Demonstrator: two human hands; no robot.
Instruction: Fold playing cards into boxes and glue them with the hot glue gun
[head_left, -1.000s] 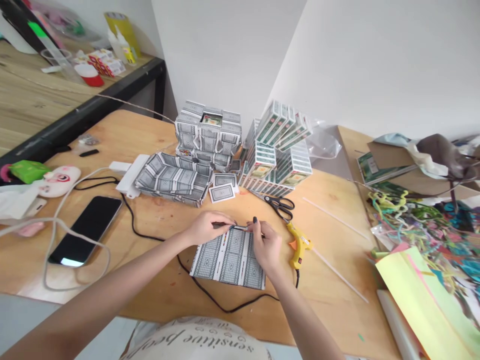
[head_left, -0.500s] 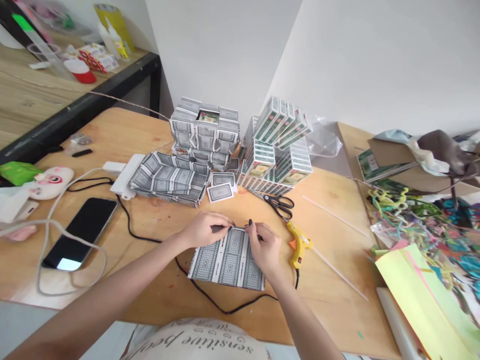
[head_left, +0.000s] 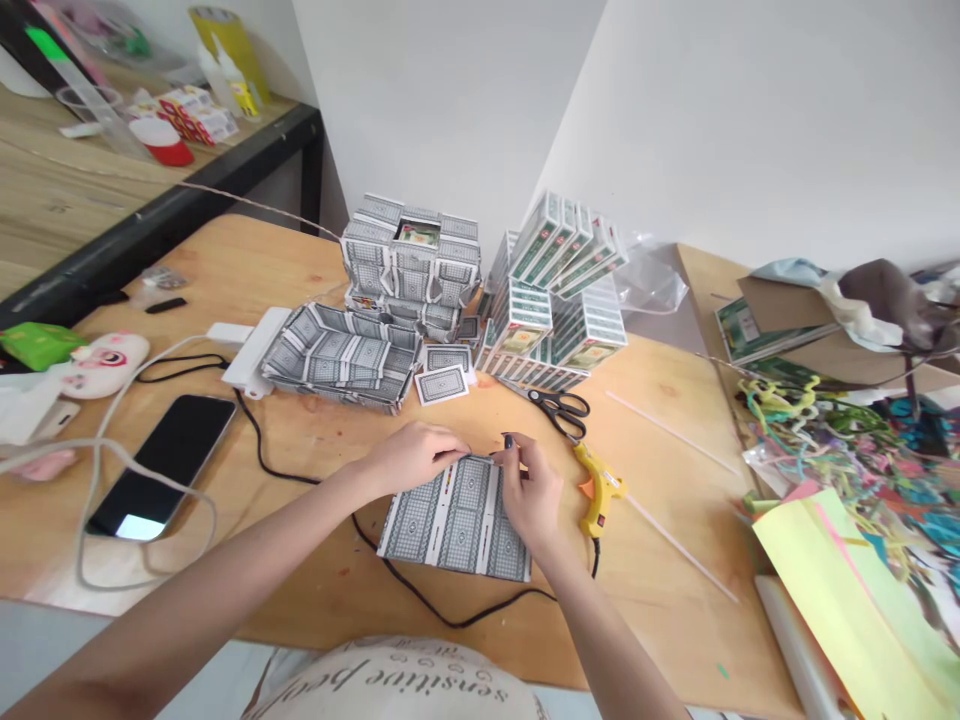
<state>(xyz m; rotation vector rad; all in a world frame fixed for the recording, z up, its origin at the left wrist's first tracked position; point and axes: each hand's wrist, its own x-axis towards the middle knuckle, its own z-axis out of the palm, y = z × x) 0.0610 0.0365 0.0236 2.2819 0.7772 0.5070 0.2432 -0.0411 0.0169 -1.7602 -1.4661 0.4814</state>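
Both hands, left hand [head_left: 411, 457] and right hand [head_left: 531, 492], pinch fingertips onto the card sheet's [head_left: 454, 520] far edge, mid-frame.

on the table [head_left: 315, 440] we have the panel of joined cards [head_left: 450, 520] at the centre, our left hand [head_left: 411, 455] at its eleven o'clock edge, our right hand [head_left: 529, 490] at its one o'clock. the glue gun [head_left: 596, 485] lies at three o'clock, scissors [head_left: 559, 405] at one, the card tray [head_left: 337, 355] at eleven, the phone [head_left: 165, 465] at nine, the stacked card boxes [head_left: 559, 300] at twelve.
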